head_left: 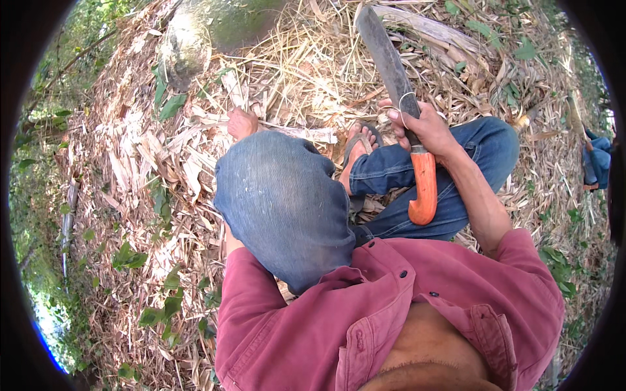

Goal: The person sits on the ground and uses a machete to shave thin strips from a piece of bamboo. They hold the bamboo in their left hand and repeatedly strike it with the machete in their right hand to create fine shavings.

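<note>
Machete, in the head view: the machete (pixel 391 68) is in the right hand (pixel 427 130), up and to the right of the left hand, with a wide gap between the two. Its dark blade slants toward the top of the view, and its hooked orange handle (pixel 423 186) hangs free below the palm, over the bent right leg.
Right hand: wrapped around the base of the blade just above the handle, fingers curled and thumb laid across.
Pale thin strand: a strand (pixel 403 104) loops across the blade beside the fingers; whether they pinch it cannot be told.
Left hand: low over the ground past the raised left knee, the hand (pixel 242 124) partly hidden by it; whether it grips anything cannot be told. A pale dry strip (pixel 233 88) lies just beyond it.
Legs: blue jeans (pixel 283 195), left knee up, right leg folded, a sandalled foot (pixel 358 146) between the hands.
Shirt: dusky red shirt (pixel 300 313), partly unbuttoned.
Ground: dry leaf litter (pixel 143 202), straw (pixel 319 62) near the lower right edge of a mossy stone (pixel 241 23), green leaves (pixel 129 256) at left.
</note>
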`<state>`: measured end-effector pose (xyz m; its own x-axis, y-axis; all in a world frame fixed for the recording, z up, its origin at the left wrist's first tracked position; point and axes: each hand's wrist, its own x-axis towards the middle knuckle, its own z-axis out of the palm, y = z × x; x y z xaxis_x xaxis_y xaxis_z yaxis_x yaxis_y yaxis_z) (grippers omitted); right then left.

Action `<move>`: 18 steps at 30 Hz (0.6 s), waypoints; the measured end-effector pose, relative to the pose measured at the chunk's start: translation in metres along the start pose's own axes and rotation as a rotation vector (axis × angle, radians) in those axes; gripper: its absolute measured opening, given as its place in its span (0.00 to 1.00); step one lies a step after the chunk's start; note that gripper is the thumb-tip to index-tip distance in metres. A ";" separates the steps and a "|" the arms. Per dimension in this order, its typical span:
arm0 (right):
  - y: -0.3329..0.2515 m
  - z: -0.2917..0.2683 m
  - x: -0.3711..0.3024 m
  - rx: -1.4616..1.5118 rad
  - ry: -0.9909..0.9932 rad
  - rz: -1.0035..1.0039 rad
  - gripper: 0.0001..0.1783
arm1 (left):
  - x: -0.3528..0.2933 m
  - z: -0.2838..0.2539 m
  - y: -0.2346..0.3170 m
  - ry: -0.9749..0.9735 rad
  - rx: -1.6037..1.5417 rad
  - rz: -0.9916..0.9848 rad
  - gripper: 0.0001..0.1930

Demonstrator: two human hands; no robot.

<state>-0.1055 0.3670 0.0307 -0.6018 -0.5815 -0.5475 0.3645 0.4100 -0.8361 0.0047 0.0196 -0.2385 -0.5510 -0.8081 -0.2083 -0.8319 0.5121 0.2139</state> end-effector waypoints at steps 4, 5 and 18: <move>0.001 0.000 -0.002 0.000 -0.004 -0.004 0.21 | 0.000 -0.001 -0.012 0.147 -0.187 0.063 0.17; -0.001 0.001 -0.002 0.009 -0.010 -0.004 0.21 | -0.001 -0.002 -0.019 0.149 -0.228 0.056 0.16; 0.011 0.004 -0.016 0.052 -0.026 -0.059 0.22 | -0.063 -0.020 -0.100 0.528 -1.034 -0.375 0.14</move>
<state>-0.0893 0.3782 0.0300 -0.6049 -0.6218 -0.4975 0.3657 0.3382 -0.8671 0.1234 0.0132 -0.2273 0.0072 -0.9982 -0.0587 -0.3562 -0.0574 0.9326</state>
